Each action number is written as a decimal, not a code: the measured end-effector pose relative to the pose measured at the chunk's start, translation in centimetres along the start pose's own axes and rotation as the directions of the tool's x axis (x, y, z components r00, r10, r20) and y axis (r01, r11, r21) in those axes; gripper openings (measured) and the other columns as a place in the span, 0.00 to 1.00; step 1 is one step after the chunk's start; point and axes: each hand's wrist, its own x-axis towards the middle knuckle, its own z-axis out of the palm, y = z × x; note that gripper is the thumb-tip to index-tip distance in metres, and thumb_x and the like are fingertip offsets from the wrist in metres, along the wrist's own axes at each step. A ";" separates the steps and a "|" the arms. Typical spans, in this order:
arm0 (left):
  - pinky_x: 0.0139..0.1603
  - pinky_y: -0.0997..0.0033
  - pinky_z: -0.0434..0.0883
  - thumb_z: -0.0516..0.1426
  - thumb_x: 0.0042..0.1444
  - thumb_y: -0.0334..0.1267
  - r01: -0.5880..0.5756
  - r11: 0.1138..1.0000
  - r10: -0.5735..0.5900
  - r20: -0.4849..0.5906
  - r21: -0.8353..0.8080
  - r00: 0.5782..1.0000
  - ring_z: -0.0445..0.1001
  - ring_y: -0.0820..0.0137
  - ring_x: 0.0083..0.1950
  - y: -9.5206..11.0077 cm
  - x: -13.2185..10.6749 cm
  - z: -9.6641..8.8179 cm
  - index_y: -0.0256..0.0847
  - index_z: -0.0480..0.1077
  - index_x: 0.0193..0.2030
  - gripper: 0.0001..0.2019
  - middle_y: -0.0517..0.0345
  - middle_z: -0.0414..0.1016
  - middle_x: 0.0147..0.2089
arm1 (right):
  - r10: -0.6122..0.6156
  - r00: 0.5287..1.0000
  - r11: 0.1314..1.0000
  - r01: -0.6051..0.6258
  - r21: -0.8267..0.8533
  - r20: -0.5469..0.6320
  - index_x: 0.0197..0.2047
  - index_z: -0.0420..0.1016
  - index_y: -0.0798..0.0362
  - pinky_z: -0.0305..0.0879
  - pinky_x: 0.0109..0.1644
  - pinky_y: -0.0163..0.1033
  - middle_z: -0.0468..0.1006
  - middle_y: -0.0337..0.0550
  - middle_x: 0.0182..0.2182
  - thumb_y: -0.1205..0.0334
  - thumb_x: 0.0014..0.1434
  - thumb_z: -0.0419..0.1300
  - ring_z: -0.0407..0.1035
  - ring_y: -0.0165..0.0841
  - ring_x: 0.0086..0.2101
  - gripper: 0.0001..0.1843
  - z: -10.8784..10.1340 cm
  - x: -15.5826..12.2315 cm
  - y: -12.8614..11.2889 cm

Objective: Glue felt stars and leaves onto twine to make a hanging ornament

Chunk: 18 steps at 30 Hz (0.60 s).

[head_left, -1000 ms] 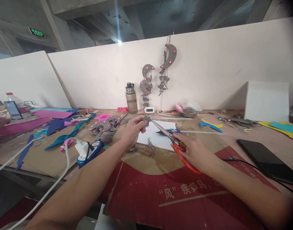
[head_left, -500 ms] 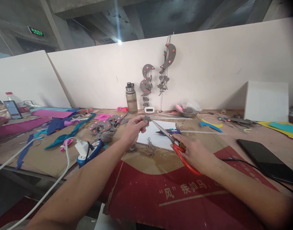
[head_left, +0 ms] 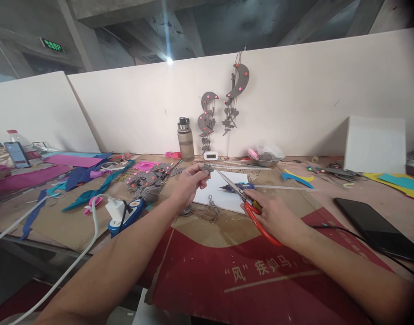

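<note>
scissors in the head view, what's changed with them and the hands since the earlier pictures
Very little: the tips of the scissors seem to sit slightly further right of the grey piece, too slight to be sure. Nothing was taken hold of or let go. The left hand still pinches the grey piece, the right hand still holds the scissors, and the bottle stayed put.

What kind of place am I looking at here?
Probably a craft workspace: gray moon-shaped hangings on the white partition, colored scraps strewn over the table, and red-handled scissors in the right hand.
</note>
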 end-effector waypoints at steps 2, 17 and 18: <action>0.24 0.78 0.55 0.62 0.47 0.35 0.004 1.000 -0.004 -0.006 -0.007 1.000 0.58 0.81 0.23 0.0 0.0 0.0 0.37 0.66 0.29 0.07 0.62 0.65 0.25 | 0.006 1.000 1.000 -0.006 0.007 -0.001 0.57 0.68 0.54 0.68 0.38 0.40 0.81 0.50 0.37 0.56 0.62 0.51 0.75 0.40 0.34 0.22 -0.1 0.1 -0.1; 0.24 0.78 0.54 0.61 0.47 0.34 0.010 1.000 -0.010 0.006 -0.013 1.000 0.58 0.80 0.24 0.0 0.0 -0.2 0.37 0.65 0.28 0.07 0.62 0.65 0.26 | -0.019 0.999 0.999 0.020 -0.025 0.051 0.57 0.67 0.52 0.67 0.38 0.39 0.80 0.48 0.39 0.54 0.65 0.47 0.74 0.38 0.36 0.21 -0.7 0.1 -0.9; 0.24 0.78 0.54 0.60 0.47 0.34 0.003 1.000 -0.003 0.001 -0.006 1.000 0.58 0.80 0.24 0.0 0.0 -0.2 0.37 0.65 0.28 0.07 0.62 0.64 0.26 | -0.015 0.999 0.999 0.017 -0.035 0.051 0.56 0.68 0.51 0.66 0.37 0.38 0.80 0.48 0.38 0.53 0.65 0.47 0.74 0.38 0.35 0.21 -0.8 0.0 -1.0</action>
